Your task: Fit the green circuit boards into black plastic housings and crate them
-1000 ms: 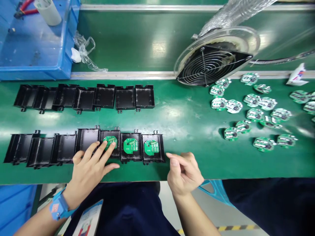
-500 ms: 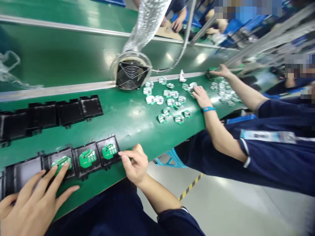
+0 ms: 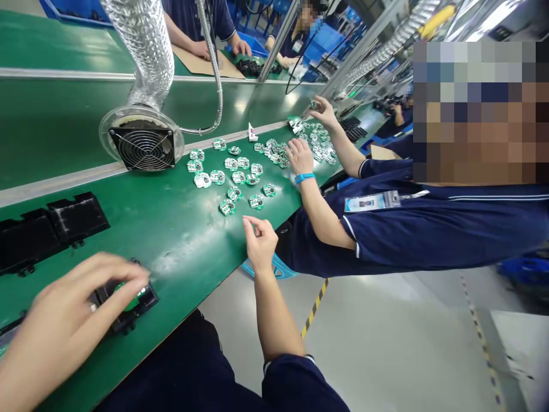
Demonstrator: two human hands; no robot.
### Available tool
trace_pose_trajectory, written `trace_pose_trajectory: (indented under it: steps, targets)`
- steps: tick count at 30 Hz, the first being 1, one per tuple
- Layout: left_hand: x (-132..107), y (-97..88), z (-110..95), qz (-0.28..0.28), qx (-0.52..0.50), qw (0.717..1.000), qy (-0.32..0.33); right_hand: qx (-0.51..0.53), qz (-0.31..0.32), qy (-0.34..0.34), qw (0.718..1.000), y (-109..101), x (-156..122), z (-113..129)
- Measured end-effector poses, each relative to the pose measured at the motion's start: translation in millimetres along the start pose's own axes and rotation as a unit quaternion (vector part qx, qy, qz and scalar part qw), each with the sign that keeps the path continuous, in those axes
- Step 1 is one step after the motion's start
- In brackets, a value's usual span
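Observation:
My left hand (image 3: 81, 315) is at the lower left, over a black plastic tray (image 3: 148, 297) with a green circuit board (image 3: 131, 294) in it. Its fingers are bent and blurred, with the thumb tip close to them, and it covers much of the tray row. My right hand (image 3: 261, 243) hovers near the bench's front edge, thumb and index fingertips drawn together, with nothing visible between them. Just beyond it lie several loose green-and-silver circuit boards, the nearest being one board (image 3: 227, 207).
Black trays (image 3: 79, 217) line the left of the green bench (image 3: 180, 229). A fan (image 3: 146, 147) with a foil duct (image 3: 146, 51) stands behind. A co-worker's hand (image 3: 300, 155) reaches among boards at right; their other hand (image 3: 326, 113) is raised. People work across the bench.
The view has swung right. My right hand has left the tray's edge and moved toward the loose boards. My left hand has moved right along the tray row, its spread fingers now drawn in.

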State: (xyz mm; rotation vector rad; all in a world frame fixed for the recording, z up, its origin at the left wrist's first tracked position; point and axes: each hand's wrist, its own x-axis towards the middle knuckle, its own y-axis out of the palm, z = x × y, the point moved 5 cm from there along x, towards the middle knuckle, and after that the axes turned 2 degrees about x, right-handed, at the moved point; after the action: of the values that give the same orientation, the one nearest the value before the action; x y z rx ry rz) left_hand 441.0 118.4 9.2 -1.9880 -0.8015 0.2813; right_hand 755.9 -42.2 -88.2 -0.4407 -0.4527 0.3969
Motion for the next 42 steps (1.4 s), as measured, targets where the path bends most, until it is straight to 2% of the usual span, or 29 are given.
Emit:
trace_pose_trajectory:
  steps: [1, 3, 6, 9, 11, 13, 16, 20, 23, 27, 32, 35, 37, 39, 42]
  targets:
    - [30.8, 16.7, -10.2, 0.047, -0.038, 0.998, -0.016, 0.003, 0.014, 0.005, 1.0, 2.1, 1.5, -4.1]
    - [90.5, 48.4, -28.8, 0.079, -0.084, 0.993, -0.032, 0.011, 0.031, 0.01, 0.999, 6.6, 3.5, -10.5]
    - [157.4, 99.8, -42.8, 0.134, -0.08, 0.986, -0.063, 0.016, 0.034, 0.016, 0.999, 11.5, 6.2, -18.0]
    - [190.7, 137.9, -45.3, 0.152, -0.069, 0.983, -0.082, 0.011, 0.037, 0.023, 0.999, 12.1, 10.7, -24.5]
    - [198.7, 152.4, -43.9, 0.154, -0.067, 0.982, -0.088, 0.0, 0.031, 0.028, 0.999, 6.0, 19.2, -29.6]
    - [199.1, 159.1, -41.1, 0.157, -0.07, 0.981, -0.09, -0.017, 0.017, 0.035, 0.999, -6.1, 36.2, -37.5]
    - [190.6, 158.7, -35.4, 0.155, -0.077, 0.981, -0.084, -0.04, 0.011, 0.059, 0.997, -26.9, 74.0, -58.3]
    - [171.4, 152.8, -27.4, 0.15, -0.096, 0.981, -0.08, -0.04, 0.073, 0.124, 0.989, -35.4, 111.2, -99.1]
    - [159.3, 151.2, -25.4, 0.15, -0.114, 0.979, -0.074, -0.013, 0.121, 0.171, 0.978, -27.4, 113.2, -122.5]
    - [153.4, 151.3, -26.2, 0.142, -0.139, 0.978, -0.063, 0.047, 0.152, 0.212, 0.964, -15.0, 105.8, -129.7]
    - [153.9, 151.7, -25.5, 0.131, -0.168, 0.975, -0.059, 0.107, 0.168, 0.256, 0.946, -8.9, 108.2, -118.2]
    - [150.6, 144.0, -26.4, 0.114, -0.181, 0.975, -0.065, 0.16, 0.173, 0.279, 0.931, -9.3, 104.2, -103.9]
    - [144.5, 129.0, -30.7, 0.069, -0.185, 0.979, -0.052, 0.212, 0.179, 0.29, 0.916, -7.7, 90.8, -85.9]
    - [132.9, 107.2, -39.3, 0.004, -0.19, 0.982, -0.011, 0.276, 0.194, 0.3, 0.892, -0.9, 65.7, -58.9]
    - [104.0, 73.4, -54.4, -0.072, -0.197, 0.976, 0.064, 0.37, 0.261, 0.323, 0.831, 22.0, 9.7, -4.4]
